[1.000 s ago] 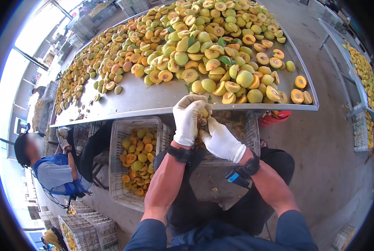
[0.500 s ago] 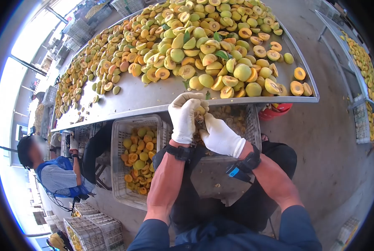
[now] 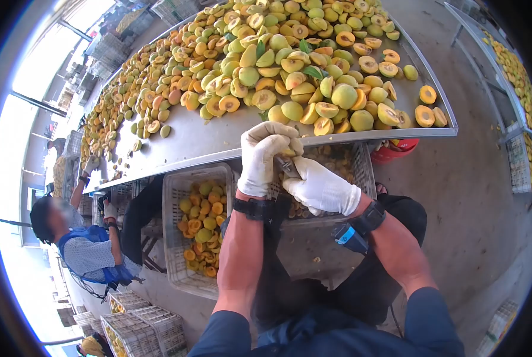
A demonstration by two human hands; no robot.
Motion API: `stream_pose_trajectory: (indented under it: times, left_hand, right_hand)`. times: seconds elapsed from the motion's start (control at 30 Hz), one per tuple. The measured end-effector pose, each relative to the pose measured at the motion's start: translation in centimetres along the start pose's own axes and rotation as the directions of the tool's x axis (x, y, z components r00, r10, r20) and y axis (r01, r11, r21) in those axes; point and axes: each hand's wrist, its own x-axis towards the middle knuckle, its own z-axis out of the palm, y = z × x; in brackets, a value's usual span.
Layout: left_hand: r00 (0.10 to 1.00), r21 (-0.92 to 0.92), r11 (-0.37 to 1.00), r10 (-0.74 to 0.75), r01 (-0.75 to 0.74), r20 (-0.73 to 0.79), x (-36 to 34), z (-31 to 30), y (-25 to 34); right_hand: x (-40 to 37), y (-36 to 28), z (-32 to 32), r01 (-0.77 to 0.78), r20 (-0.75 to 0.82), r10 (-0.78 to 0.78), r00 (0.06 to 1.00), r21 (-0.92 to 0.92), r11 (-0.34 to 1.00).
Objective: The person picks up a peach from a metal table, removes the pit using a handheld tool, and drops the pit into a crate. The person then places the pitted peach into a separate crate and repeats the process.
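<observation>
My left hand (image 3: 267, 156), in a white glove, is closed in front of the table's near edge, and its curled fingers hide what they hold. Close against it on the right, my gloved right hand (image 3: 324, 185) grips a small metal tool (image 3: 288, 167) whose end points at the left fingers. Just beyond the hands, halved yellow-green stone fruit (image 3: 323, 126), looking like apricots, lie heaped on the metal table (image 3: 200, 140). Below the hands stands a plastic crate (image 3: 366, 172) with brownish pieces in it, partly covered by my hands and the table.
A crate (image 3: 169, 238) of fruit halves stands left of my legs. Further left sits a co-worker (image 3: 96, 250) with one arm at the table. A red bucket (image 3: 396, 152) is under the right corner. Stacked crates (image 3: 141, 327) stand lower left; another fruit-laden table (image 3: 477, 59) is far right.
My right hand has turned and shifted slightly right and down, showing more of the metal tool. The yellowish piece between my hands is now hidden. The co-worker's arm now reaches to the table.
</observation>
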Motion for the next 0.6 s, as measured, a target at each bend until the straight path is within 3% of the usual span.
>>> stream_pose_trajectory:
  times: [0.03, 0.13, 0.2, 0.23, 0.3, 0.37, 0.47, 0.53, 0.6]
  left_hand:
    - [1.0, 0.002, 1.0, 0.001, -0.001, 0.006, 0.1, -0.4, 0.0]
    - [0.967, 0.051, 0.993, -0.12, 0.111, 0.225, 0.3, -1.6, 0.5]
    - [0.963, 0.062, 0.988, -0.151, 0.14, 0.223, 0.2, -1.8, 0.5]
    - [0.958, 0.07, 0.983, -0.18, 0.168, 0.223, 0.3, -1.8, 0.5]
    - [0.967, 0.088, 0.985, -0.162, 0.147, 0.196, 0.5, -1.5, 0.0]
    - [0.995, -0.176, 0.984, -0.02, 0.038, 0.102, -0.1, 0.0, 0.6]
    - [1.0, -0.066, 0.998, 0.011, -0.01, 0.017, -0.4, 0.5, 0.1]
    - [0.992, 0.099, 0.994, -0.038, 0.05, -0.118, -0.6, 0.7, 0.1]
    - [0.993, 0.074, 0.995, -0.06, 0.068, -0.106, -0.3, 0.3, -0.2]
  right_hand:
    - [-0.2, -0.1, -0.1, 0.004, -0.005, -0.004, 1.0, 0.001, 1.0]
    - [-0.5, -0.1, -0.4, -0.055, 0.134, 0.034, 0.99, 0.154, 0.986]
    - [-0.5, 0.1, -0.4, -0.218, 0.253, 0.139, 0.957, 0.32, 0.922]
    - [-0.4, 0.2, -0.5, -0.217, 0.256, 0.138, 0.957, 0.314, 0.924]
    - [-0.2, 0.3, -0.6, -0.264, 0.277, 0.136, 0.951, 0.502, 0.824]
    - [-0.3, 0.1, -0.7, -0.247, 0.274, 0.111, 0.955, 0.532, 0.81]
    - [-0.4, -0.1, -1.0, -0.26, 0.306, 0.042, 0.951, 0.722, 0.641]
    - [0.0, 0.4, -0.5, -0.262, 0.301, 0.065, 0.951, 0.682, 0.683]
    - [0.2, 0.4, -0.2, -0.259, 0.297, 0.089, 0.951, 0.604, 0.753]
